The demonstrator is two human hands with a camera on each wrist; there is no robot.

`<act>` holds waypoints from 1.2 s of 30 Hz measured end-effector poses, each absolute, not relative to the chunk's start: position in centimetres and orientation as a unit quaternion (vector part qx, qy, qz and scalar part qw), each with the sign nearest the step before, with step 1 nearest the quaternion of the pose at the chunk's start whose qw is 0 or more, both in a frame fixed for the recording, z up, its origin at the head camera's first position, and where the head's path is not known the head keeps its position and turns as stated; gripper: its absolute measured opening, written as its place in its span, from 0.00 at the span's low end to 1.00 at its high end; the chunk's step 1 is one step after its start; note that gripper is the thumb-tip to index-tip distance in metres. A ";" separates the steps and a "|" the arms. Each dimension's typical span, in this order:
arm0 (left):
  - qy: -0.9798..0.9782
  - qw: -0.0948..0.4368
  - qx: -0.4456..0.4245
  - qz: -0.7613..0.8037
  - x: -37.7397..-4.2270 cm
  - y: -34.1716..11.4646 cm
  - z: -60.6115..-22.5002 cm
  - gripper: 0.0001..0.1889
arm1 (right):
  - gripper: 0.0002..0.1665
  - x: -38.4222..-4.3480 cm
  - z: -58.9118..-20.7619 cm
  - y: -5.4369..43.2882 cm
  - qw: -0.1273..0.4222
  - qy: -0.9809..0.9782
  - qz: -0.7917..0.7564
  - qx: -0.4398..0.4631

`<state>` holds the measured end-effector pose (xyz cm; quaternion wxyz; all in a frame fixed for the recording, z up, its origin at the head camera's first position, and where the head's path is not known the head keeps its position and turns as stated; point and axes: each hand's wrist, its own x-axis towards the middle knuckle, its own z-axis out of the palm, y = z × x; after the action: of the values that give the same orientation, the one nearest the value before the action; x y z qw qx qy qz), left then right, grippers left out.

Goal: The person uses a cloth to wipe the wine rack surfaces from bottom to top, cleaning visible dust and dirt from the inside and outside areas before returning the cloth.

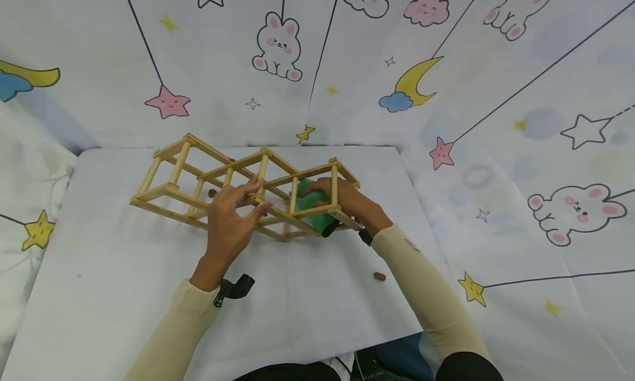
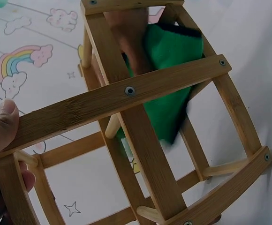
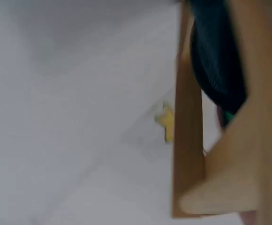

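Observation:
A light bamboo rack (image 1: 181,199) of slats and round dowels, zigzag in outline, stands on the white table. My left hand (image 1: 229,224) grips a middle corner of it; in the left wrist view the thumb (image 2: 3,124) lies on one side and fingertips show behind the slat. Through the right-hand section reaches my right hand (image 1: 349,199), its fingers curled over a green cloth (image 1: 308,196) with a dark edge. Slats partly hide that hand and the cloth (image 2: 173,54) in the left wrist view. The right wrist view is blurred, showing a near slat (image 3: 187,140) and dark fabric.
A small brown oval piece (image 1: 379,276) lies on the white tabletop (image 1: 307,309) near the right forearm. Another brown piece (image 1: 212,193) shows behind the rack. Printed sheets with stars and rabbits surround the table's back and right side.

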<state>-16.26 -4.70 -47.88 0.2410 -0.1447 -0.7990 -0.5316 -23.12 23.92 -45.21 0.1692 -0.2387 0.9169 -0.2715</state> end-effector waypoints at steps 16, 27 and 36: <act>-0.793 0.252 -0.150 -0.535 -16.4 -4.5 -48.1 0.29 | 0.25 -22.8 -46.1 24.2 0.163 0.919 -0.289 -0.214; -0.793 0.250 -0.134 -0.539 -16.0 -4.1 -48.4 0.29 | 0.22 -22.9 -46.2 24.0 0.143 0.926 -0.293 -0.191; -0.792 0.248 -0.130 -0.542 -16.0 -3.8 -48.1 0.30 | 0.21 -22.7 -45.5 24.6 0.156 0.919 -0.304 -0.196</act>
<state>-15.97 -3.84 -48.12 0.2479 -0.1302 -0.7922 -0.5422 -22.71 24.62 -45.53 0.1560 -0.1958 0.9192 -0.3041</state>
